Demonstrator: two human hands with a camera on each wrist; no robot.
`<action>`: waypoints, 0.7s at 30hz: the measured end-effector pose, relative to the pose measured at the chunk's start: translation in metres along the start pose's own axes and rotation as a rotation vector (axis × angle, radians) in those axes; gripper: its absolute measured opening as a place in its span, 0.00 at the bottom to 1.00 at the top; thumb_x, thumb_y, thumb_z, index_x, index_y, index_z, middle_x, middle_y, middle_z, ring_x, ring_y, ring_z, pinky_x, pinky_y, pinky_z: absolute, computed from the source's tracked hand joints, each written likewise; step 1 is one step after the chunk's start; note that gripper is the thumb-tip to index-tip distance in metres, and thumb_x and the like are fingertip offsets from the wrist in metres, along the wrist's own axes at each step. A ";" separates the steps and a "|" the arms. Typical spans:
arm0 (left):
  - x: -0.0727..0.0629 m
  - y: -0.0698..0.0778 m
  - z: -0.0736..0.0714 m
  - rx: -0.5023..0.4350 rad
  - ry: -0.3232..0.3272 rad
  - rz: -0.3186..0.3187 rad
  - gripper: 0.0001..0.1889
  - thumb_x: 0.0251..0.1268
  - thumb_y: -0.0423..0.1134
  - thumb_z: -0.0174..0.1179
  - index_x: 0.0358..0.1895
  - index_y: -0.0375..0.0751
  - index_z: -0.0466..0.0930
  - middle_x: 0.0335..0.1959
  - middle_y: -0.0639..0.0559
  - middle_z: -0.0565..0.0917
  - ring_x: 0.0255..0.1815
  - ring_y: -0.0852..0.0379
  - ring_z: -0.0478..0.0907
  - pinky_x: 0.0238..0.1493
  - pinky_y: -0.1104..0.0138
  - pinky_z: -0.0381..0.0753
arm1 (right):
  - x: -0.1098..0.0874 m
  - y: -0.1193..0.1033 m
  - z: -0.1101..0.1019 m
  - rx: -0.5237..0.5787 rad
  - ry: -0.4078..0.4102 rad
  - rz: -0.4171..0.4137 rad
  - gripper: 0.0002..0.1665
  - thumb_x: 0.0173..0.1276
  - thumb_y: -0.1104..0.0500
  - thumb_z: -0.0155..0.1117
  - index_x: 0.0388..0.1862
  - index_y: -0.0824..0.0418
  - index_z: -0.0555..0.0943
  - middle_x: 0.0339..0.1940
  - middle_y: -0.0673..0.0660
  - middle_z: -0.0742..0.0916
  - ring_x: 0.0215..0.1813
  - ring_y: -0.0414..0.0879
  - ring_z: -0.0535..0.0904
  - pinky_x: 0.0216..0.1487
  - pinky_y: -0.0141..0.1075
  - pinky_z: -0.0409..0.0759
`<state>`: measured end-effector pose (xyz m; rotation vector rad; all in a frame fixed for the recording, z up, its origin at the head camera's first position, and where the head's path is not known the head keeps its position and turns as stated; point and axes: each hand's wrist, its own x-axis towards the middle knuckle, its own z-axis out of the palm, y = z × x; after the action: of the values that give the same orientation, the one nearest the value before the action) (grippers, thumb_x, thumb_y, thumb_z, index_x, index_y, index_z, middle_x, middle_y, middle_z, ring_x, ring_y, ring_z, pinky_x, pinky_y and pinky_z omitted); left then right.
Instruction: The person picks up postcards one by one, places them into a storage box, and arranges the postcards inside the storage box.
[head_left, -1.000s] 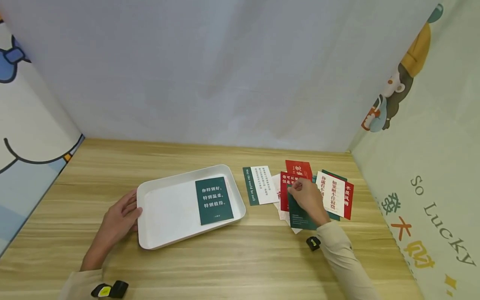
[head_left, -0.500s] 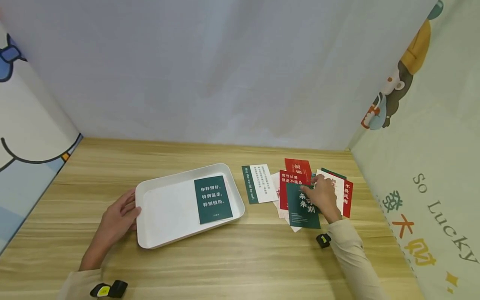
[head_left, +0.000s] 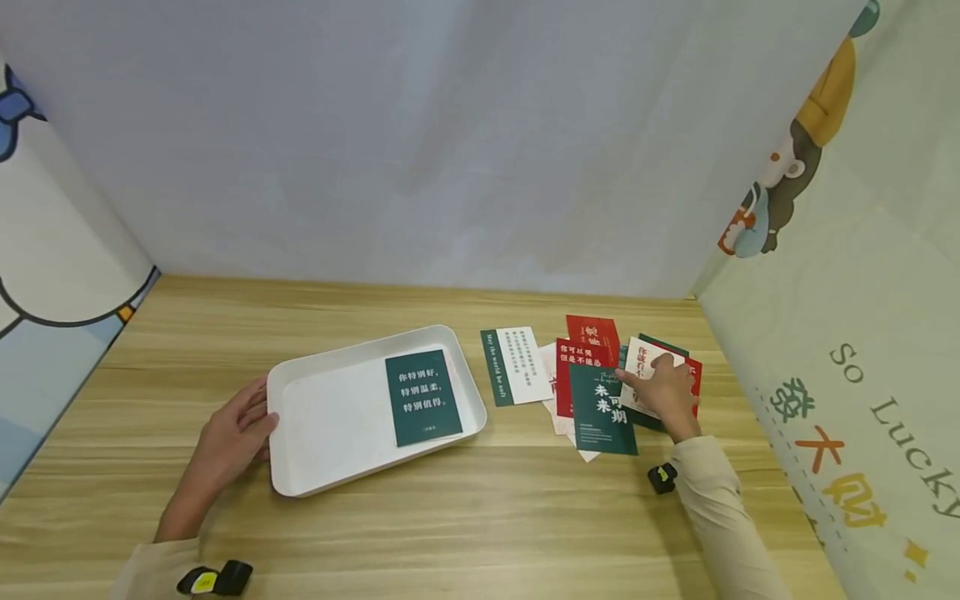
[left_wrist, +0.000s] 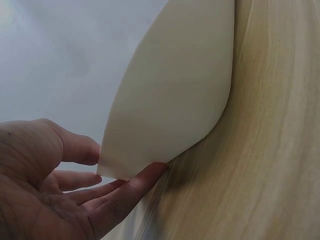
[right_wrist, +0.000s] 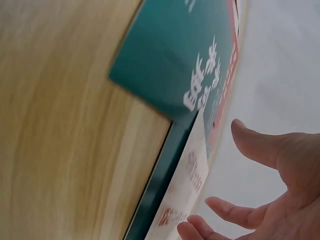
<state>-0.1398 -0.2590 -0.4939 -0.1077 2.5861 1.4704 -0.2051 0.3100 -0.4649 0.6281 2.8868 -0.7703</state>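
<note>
Over a white, red-lettered card (head_left: 643, 355), the right hand (head_left: 670, 397) is spread — left hand (head_left: 231, 435) pinching a white tray (head_left: 330, 433).

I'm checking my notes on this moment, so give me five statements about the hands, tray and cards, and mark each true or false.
1. The left hand holds the white tray at its left end. True.
2. The right hand grips a red card between thumb and fingers. False: the right hand is over a white card with its thumb apart from its fingers, gripping nothing.
3. A dark green card lies in the white tray. True.
4. The green-and-white card is inside the tray. False: the green-and-white card lies on the table, beyond the tray's right end.
5. On the right, another green card partly covers a red card. True.
</note>
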 end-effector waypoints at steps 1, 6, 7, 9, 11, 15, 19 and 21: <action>0.000 0.000 0.000 0.005 0.004 0.000 0.36 0.83 0.36 0.51 0.84 0.30 0.46 0.78 0.22 0.62 0.75 0.29 0.67 0.35 0.71 0.85 | 0.001 0.002 0.000 -0.003 0.007 0.006 0.45 0.73 0.46 0.69 0.67 0.81 0.64 0.61 0.84 0.68 0.63 0.76 0.63 0.66 0.75 0.60; 0.002 -0.002 0.002 0.007 0.013 0.001 0.36 0.83 0.36 0.51 0.84 0.29 0.46 0.77 0.22 0.62 0.75 0.28 0.67 0.35 0.71 0.85 | 0.008 0.008 0.000 -0.031 0.054 0.051 0.49 0.72 0.47 0.69 0.69 0.84 0.60 0.61 0.86 0.66 0.64 0.78 0.63 0.66 0.74 0.62; 0.002 -0.002 0.002 0.006 0.012 0.001 0.35 0.83 0.36 0.51 0.84 0.29 0.46 0.77 0.22 0.62 0.75 0.28 0.67 0.35 0.71 0.85 | 0.009 0.008 0.000 -0.035 0.057 0.062 0.49 0.72 0.47 0.69 0.68 0.85 0.60 0.61 0.86 0.66 0.64 0.77 0.63 0.65 0.73 0.63; 0.002 -0.001 0.001 0.003 0.008 0.002 0.36 0.83 0.36 0.51 0.84 0.29 0.46 0.77 0.22 0.62 0.75 0.28 0.67 0.35 0.71 0.85 | 0.010 0.010 -0.001 -0.040 0.052 0.088 0.47 0.72 0.46 0.69 0.66 0.85 0.63 0.60 0.85 0.68 0.61 0.75 0.64 0.64 0.71 0.66; 0.002 -0.001 0.001 0.006 0.009 0.004 0.35 0.83 0.36 0.51 0.84 0.30 0.46 0.77 0.22 0.62 0.75 0.28 0.67 0.35 0.71 0.85 | 0.011 0.011 -0.002 -0.042 0.044 0.106 0.45 0.72 0.46 0.70 0.62 0.85 0.67 0.58 0.83 0.68 0.59 0.73 0.64 0.61 0.68 0.69; 0.002 -0.001 0.001 0.008 0.005 0.011 0.35 0.83 0.35 0.51 0.84 0.30 0.46 0.78 0.22 0.62 0.75 0.28 0.67 0.34 0.71 0.85 | 0.014 0.014 -0.004 -0.051 0.031 0.128 0.41 0.71 0.46 0.71 0.55 0.86 0.73 0.54 0.81 0.68 0.56 0.71 0.63 0.53 0.61 0.73; 0.001 0.000 0.000 0.001 0.002 0.013 0.35 0.83 0.34 0.51 0.84 0.31 0.47 0.77 0.22 0.62 0.75 0.28 0.67 0.34 0.70 0.85 | 0.016 0.018 -0.006 -0.048 0.020 0.151 0.43 0.69 0.45 0.73 0.53 0.86 0.73 0.51 0.79 0.68 0.53 0.68 0.63 0.45 0.55 0.74; 0.001 0.001 -0.001 -0.001 0.003 0.013 0.35 0.82 0.34 0.51 0.84 0.31 0.47 0.77 0.22 0.62 0.74 0.28 0.67 0.34 0.69 0.85 | 0.016 0.020 -0.007 -0.044 0.014 0.154 0.44 0.68 0.44 0.74 0.52 0.87 0.72 0.50 0.79 0.68 0.52 0.68 0.63 0.43 0.53 0.74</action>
<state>-0.1409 -0.2590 -0.4930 -0.0934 2.5936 1.4768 -0.2115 0.3352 -0.4708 0.8413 2.8173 -0.6832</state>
